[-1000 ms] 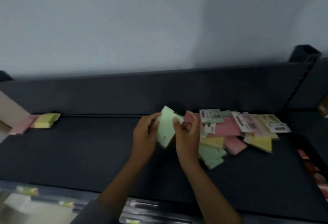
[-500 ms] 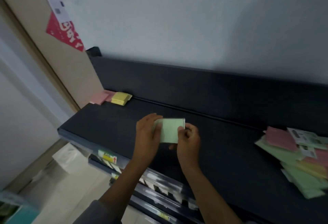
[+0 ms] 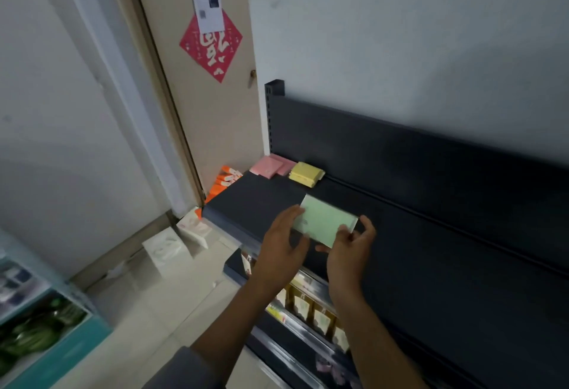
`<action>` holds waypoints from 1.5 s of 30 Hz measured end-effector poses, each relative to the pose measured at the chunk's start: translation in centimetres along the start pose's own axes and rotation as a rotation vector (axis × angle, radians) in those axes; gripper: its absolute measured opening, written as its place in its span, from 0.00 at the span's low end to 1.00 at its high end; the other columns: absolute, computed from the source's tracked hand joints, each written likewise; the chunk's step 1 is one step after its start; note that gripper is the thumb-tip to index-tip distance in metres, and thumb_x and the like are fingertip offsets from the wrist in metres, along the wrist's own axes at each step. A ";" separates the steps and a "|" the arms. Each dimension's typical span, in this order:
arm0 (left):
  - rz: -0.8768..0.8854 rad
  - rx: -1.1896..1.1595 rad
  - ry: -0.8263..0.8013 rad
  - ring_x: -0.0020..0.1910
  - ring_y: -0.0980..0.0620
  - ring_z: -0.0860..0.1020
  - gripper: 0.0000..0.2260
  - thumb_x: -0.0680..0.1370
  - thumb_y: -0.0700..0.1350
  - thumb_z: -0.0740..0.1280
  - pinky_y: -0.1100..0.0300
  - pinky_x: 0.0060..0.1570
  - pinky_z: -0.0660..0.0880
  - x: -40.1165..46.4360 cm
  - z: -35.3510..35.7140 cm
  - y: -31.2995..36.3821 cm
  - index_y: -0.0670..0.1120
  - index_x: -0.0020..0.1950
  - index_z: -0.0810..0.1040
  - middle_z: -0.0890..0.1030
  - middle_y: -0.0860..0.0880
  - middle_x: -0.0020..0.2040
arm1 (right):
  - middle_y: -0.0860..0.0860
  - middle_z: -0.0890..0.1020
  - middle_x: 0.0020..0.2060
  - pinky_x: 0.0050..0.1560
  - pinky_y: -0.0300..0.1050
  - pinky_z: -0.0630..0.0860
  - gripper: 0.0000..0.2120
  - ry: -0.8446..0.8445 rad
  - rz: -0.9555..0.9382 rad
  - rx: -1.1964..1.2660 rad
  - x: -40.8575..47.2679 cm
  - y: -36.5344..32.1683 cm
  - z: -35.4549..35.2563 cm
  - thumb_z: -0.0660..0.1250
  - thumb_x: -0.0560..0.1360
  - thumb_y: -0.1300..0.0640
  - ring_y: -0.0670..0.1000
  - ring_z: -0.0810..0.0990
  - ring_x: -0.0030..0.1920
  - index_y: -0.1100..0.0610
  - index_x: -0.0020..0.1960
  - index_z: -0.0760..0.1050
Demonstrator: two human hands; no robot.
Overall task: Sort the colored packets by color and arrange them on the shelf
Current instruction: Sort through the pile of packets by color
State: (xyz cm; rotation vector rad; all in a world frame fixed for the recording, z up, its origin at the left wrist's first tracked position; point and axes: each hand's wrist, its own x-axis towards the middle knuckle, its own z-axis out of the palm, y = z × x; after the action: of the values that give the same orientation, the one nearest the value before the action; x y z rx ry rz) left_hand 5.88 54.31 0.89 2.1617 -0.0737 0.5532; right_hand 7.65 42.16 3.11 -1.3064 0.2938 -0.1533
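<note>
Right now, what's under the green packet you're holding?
Under the green packet, held by the left hand and right hand, bare dark shelf shows around it. The patch directly beneath is covered.

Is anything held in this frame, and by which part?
Yes: the green packet, held between both hands above the shelf. The left hand grips its left end, the right hand its right end.

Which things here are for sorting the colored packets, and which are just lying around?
For the job:
green packet, held by left hand and right hand
pink packets
yellow packets
dark shelf

Just lying around:
red door decoration
white tissue box
orange packs
</note>
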 end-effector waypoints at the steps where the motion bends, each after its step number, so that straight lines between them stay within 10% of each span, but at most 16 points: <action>1: 0.002 -0.009 0.006 0.68 0.54 0.71 0.23 0.78 0.45 0.66 0.65 0.65 0.72 0.0 -0.3 -0.2 0.46 0.73 0.70 0.72 0.50 0.72 | 0.58 0.75 0.65 0.35 0.39 0.81 0.22 0.003 -0.004 -0.003 0.0 0.2 0.4 0.58 0.84 0.60 0.54 0.82 0.52 0.49 0.76 0.58; 12: -0.075 -0.071 -0.033 0.68 0.58 0.70 0.24 0.77 0.43 0.69 0.55 0.67 0.73 2.0 -0.2 -2.7 0.49 0.73 0.69 0.72 0.53 0.69 | 0.57 0.74 0.65 0.35 0.38 0.81 0.23 0.055 -0.002 -0.033 3.0 2.3 3.4 0.62 0.82 0.64 0.51 0.81 0.52 0.52 0.73 0.61; 19: -0.159 -0.070 -0.081 0.67 0.59 0.67 0.26 0.76 0.44 0.70 0.72 0.62 0.63 6.5 1.4 -3.1 0.52 0.74 0.69 0.72 0.51 0.67 | 0.57 0.75 0.64 0.37 0.41 0.80 0.25 0.114 0.008 -0.046 7.9 2.3 4.6 0.63 0.80 0.66 0.52 0.81 0.53 0.51 0.73 0.61; 29: -0.173 -0.049 -0.169 0.67 0.57 0.67 0.26 0.74 0.48 0.68 0.67 0.64 0.64 13.1 5.2 -4.0 0.54 0.72 0.70 0.71 0.52 0.65 | 0.53 0.74 0.63 0.32 0.36 0.78 0.26 0.212 -0.027 -0.070 15.3 2.5 4.9 0.63 0.78 0.66 0.46 0.79 0.49 0.52 0.72 0.62; 37: -0.184 -0.010 -0.330 0.68 0.55 0.64 0.27 0.77 0.49 0.68 0.57 0.68 0.66 13.8 6.9 -4.4 0.56 0.75 0.65 0.66 0.58 0.62 | 0.56 0.72 0.66 0.60 0.55 0.79 0.26 0.311 -0.011 -0.150 18.4 5.4 5.1 0.67 0.74 0.66 0.56 0.77 0.60 0.54 0.71 0.67; 45: -0.157 -0.086 -0.425 0.70 0.57 0.64 0.27 0.78 0.47 0.66 0.69 0.66 0.61 15.8 7.3 -4.8 0.55 0.76 0.63 0.68 0.52 0.73 | 0.56 0.76 0.62 0.59 0.60 0.80 0.25 0.353 -0.037 -0.226 21.0 6.5 5.3 0.67 0.73 0.68 0.58 0.79 0.58 0.57 0.69 0.71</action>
State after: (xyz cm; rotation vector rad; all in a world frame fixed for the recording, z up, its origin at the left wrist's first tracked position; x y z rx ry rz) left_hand 23.94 53.85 0.12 2.1448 -0.1540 -0.0050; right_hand 28.86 42.94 -4.59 -1.5076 0.6013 -0.3933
